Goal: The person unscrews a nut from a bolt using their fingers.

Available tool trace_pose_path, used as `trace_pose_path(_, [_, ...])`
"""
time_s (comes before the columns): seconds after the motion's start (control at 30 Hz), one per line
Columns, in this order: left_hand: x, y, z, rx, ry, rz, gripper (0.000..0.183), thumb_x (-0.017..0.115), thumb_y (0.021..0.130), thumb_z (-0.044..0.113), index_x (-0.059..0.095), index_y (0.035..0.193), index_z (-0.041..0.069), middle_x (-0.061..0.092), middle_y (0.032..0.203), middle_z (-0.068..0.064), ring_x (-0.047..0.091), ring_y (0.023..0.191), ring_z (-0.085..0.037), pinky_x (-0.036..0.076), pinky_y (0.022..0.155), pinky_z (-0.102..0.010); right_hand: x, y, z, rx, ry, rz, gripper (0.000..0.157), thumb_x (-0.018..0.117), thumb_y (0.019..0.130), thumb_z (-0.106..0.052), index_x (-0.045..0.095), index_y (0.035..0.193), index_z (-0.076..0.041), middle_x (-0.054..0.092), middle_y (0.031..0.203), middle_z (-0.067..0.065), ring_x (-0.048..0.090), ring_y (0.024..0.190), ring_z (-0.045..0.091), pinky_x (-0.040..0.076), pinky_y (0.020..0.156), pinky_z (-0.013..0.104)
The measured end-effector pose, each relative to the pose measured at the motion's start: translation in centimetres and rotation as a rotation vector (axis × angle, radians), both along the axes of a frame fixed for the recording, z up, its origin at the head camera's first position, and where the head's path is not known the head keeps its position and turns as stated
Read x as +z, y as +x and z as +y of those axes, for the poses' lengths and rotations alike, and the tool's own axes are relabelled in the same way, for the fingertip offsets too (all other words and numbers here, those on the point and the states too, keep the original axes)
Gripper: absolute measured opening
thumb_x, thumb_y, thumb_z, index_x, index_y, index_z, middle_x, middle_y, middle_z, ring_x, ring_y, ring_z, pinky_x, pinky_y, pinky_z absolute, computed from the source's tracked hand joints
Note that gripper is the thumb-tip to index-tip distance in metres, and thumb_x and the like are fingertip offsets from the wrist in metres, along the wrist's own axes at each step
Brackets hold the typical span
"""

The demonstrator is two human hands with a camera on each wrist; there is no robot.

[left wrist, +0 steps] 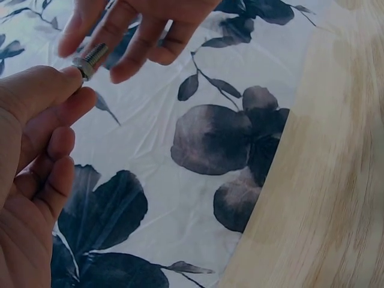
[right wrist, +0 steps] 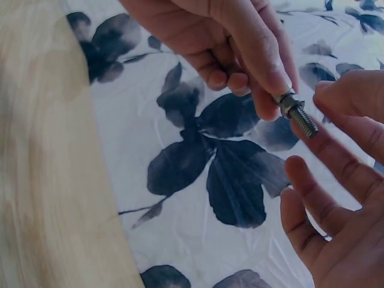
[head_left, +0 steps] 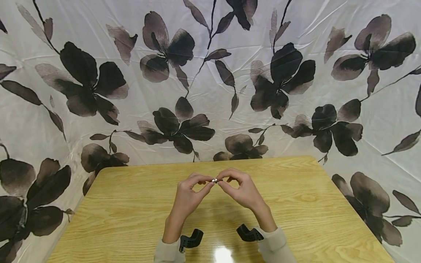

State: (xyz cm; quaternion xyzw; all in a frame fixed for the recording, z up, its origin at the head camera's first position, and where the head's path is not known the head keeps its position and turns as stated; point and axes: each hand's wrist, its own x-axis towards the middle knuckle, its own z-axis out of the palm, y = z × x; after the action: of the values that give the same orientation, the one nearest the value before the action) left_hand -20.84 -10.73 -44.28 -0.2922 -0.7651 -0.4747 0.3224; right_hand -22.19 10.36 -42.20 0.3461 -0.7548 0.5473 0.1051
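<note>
A small metal bolt [head_left: 214, 180] is held up between the two hands, over the far part of the table. My left hand [head_left: 189, 195] pinches its one end between thumb and index finger, hiding that end. The bare threaded shank [left wrist: 96, 53] points toward the right hand, and a hex-shaped nut [right wrist: 289, 104] sits next to the left fingertips. My right hand [head_left: 243, 191] is close around the threaded tip. In the right wrist view its thumb and index finger [right wrist: 336, 153] stand apart on either side of the tip, its other fingers loosely bent.
A light wood-grain table [head_left: 131, 212] lies below the hands. Behind it hangs a white cloth [head_left: 230, 80] printed with dark flowers. Black wrist mounts [head_left: 192, 239] stick out from both light sleeves [head_left: 274, 243]. A bright light reflection shows at the table's near side.
</note>
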Motion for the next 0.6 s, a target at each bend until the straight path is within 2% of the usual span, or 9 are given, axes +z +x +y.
trace_pose_path(0.13, [0.04, 0.04, 0.02, 0.002, 0.006, 0.024, 0.019, 0.083, 0.084, 0.001, 0.081, 0.1, 0.011, 0.077, 0.09, -0.002, 0.069, 0.078, -0.022, 0.057, 0.073, -0.027, -0.04, 0.02, 0.0, 0.026, -0.044, -0.002, 0.017, 0.068, 0.098, -0.003, 0.075, 0.111, -0.01, 0.073, 0.111, 0.01, 0.067, 0.099, 0.015, 0.056, 0.087, 0.034])
trace_pose_path(0.23, [0.08, 0.06, 0.04, 0.002, 0.007, 0.018, 0.018, 0.083, 0.084, 0.001, 0.081, 0.1, 0.011, 0.077, 0.089, -0.002, 0.069, 0.078, -0.021, 0.058, 0.072, -0.028, 0.02, 0.04, -0.04, 0.009, -0.055, -0.004, 0.018, 0.068, 0.098, -0.002, 0.074, 0.114, -0.007, 0.073, 0.112, 0.012, 0.068, 0.099, 0.018, 0.056, 0.086, 0.032])
trace_pose_path(0.43, [0.09, 0.06, 0.03, 0.001, 0.013, 0.015, 0.019, 0.083, 0.084, 0.002, 0.081, 0.1, 0.011, 0.077, 0.09, -0.002, 0.069, 0.079, -0.021, 0.057, 0.073, -0.025, 0.03, 0.03, -0.13, -0.112, 0.026, -0.064, 0.016, 0.071, 0.098, -0.017, 0.077, 0.113, -0.014, 0.075, 0.109, 0.004, 0.068, 0.099, 0.014, 0.058, 0.083, 0.032])
trace_pose_path(0.6, [0.06, 0.04, 0.06, 0.004, 0.013, 0.03, 0.02, 0.084, 0.083, 0.001, 0.081, 0.1, 0.011, 0.077, 0.09, -0.003, 0.069, 0.078, -0.022, 0.057, 0.073, -0.024, -0.04, -0.06, -0.12, -0.135, 0.082, -0.085, 0.013, 0.07, 0.1, -0.024, 0.08, 0.104, -0.017, 0.076, 0.103, -0.001, 0.066, 0.09, 0.011, 0.056, 0.078, 0.03])
